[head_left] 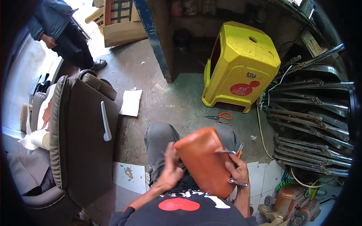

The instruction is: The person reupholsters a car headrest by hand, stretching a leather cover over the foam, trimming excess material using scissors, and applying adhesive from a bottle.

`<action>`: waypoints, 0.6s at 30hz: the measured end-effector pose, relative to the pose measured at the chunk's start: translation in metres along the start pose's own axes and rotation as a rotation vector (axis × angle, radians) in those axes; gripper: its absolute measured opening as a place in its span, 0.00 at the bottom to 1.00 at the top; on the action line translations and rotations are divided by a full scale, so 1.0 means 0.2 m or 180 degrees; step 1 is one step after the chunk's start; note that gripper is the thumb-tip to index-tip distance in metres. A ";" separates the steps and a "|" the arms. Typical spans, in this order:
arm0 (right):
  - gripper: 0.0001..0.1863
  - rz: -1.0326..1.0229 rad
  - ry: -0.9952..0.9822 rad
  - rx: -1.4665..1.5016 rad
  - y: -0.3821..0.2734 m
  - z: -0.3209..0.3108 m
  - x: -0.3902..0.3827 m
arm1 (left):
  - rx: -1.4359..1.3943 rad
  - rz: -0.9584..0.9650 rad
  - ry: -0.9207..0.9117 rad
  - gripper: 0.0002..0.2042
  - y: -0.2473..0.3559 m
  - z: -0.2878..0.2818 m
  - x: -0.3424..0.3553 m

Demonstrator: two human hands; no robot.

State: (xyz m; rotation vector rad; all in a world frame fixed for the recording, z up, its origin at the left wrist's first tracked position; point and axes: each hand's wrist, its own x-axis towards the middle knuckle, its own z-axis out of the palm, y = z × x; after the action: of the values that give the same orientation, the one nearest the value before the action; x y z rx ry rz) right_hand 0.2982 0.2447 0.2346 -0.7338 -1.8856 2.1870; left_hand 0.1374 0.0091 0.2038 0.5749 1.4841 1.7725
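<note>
A padded piece covered in orange-brown leather point(203, 160) lies slanted over my lap. My right hand point(239, 170) grips its right side, between two shiny metal prongs that stick out of that edge: an upper prong point(223, 151) and a lower prong point(238, 183). At the pad's left edge is my left hand point(171, 171), its fingers smeared by motion. Whether they touch the leather or hang just beside it, I cannot tell. Orange-handled pliers point(240, 151) show partly by my right knee. Red-handled scissors point(224, 116) lie on the floor ahead.
A brown upholstered chair point(86, 139) stands close on my left. Ahead right is a yellow plastic stool point(245, 56). Metal chair frames point(313, 124) are stacked at the right, above a rusty machine point(288, 205). A cable point(259, 128) trails there. A person point(62, 34) stands far left.
</note>
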 end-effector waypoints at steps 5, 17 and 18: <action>0.23 -0.0329 0.0682 -0.1276 -0.20 0.27 0.13 | -0.0195 0.0255 0.0679 0.41 0.00 0.12 0.42; 0.24 -0.1742 0.1371 -0.2496 -0.18 0.50 0.20 | 0.2714 0.1158 0.0513 0.36 0.25 0.11 0.37; 0.24 -0.1797 0.1317 -0.2598 -0.17 0.51 0.19 | 0.3565 0.1529 0.0551 0.36 0.26 0.13 0.35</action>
State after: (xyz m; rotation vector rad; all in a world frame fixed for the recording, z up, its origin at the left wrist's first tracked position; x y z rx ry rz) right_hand 0.2112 0.1780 0.2657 -0.5771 -2.3317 0.8332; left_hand 0.0996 0.0768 0.2520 1.4362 2.5900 1.1501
